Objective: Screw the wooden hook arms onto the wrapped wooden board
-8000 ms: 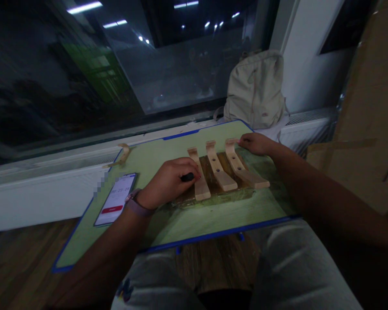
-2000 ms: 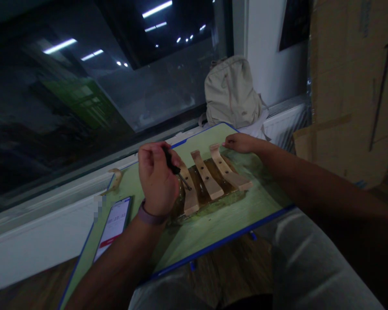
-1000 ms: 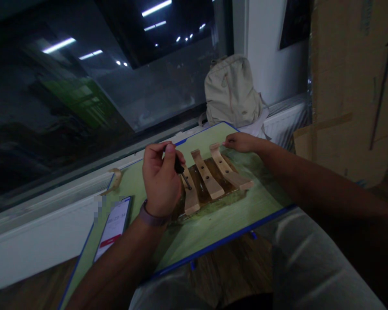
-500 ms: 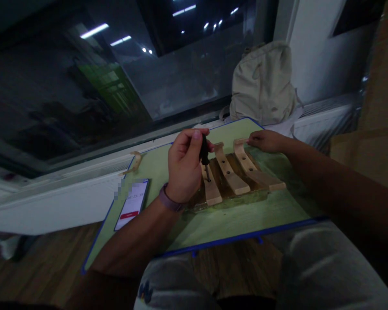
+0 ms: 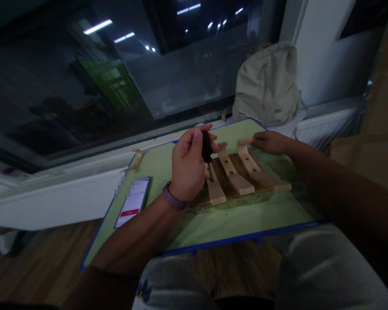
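My left hand point(image 5: 189, 165) is closed around the black handle of a screwdriver point(image 5: 207, 148). The screwdriver stands nearly upright, its shank meeting a hole in the leftmost curved wooden hook point(image 5: 216, 193). Beside it, a second wooden hook point(image 5: 234, 176) and a third wooden hook point(image 5: 261, 174), both with dark holes, lie across a brown wooden board point(image 5: 234, 165). My right hand point(image 5: 269, 142) has its fingers curled together at the upturned far end of the third hook; the exact grip is partly hidden.
Under the board is a light green table point(image 5: 245, 219) with a blue edge. A phone point(image 5: 132, 202) and a separate curved wooden hook point(image 5: 136, 160) lie at the left. A beige backpack point(image 5: 267, 86) stands behind, by the window. Cardboard point(image 5: 368, 150) is at the right.
The whole view has shifted slightly. The screwdriver stays at the leftmost hook, with its handle turned a little in my left hand. My right hand keeps its place at the third hook.
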`<control>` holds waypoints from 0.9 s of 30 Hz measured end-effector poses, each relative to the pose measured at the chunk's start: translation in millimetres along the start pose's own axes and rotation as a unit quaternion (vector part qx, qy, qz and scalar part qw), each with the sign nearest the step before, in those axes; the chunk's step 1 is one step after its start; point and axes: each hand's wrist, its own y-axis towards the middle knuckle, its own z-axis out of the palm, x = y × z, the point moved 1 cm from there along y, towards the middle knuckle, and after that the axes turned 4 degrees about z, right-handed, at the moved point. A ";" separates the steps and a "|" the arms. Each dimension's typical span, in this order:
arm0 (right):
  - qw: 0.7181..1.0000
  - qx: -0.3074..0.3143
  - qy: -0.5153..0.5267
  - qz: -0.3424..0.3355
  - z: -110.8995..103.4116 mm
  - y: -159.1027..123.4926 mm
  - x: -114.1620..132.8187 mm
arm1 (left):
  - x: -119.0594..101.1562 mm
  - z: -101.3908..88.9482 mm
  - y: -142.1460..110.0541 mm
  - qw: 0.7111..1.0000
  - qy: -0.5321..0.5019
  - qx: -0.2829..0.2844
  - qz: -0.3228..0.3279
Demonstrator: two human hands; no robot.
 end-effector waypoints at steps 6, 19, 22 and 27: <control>1.000 0.001 -0.011 0.008 -2.0 -2.4 6.1 | 5.6 -0.8 1.1 0.998 -0.034 -0.030 0.045; 1.000 -0.004 0.006 0.003 -2.1 -5.2 10.4 | -0.8 -0.7 0.3 0.999 -0.040 -0.018 0.002; 1.000 -0.005 0.008 0.006 -1.7 -4.7 9.6 | -0.2 -2.4 1.4 0.999 -0.024 -0.011 0.032; 1.000 -0.005 0.009 0.006 -1.6 -4.6 9.6 | -3.2 -1.8 0.3 1.000 0.007 0.002 0.016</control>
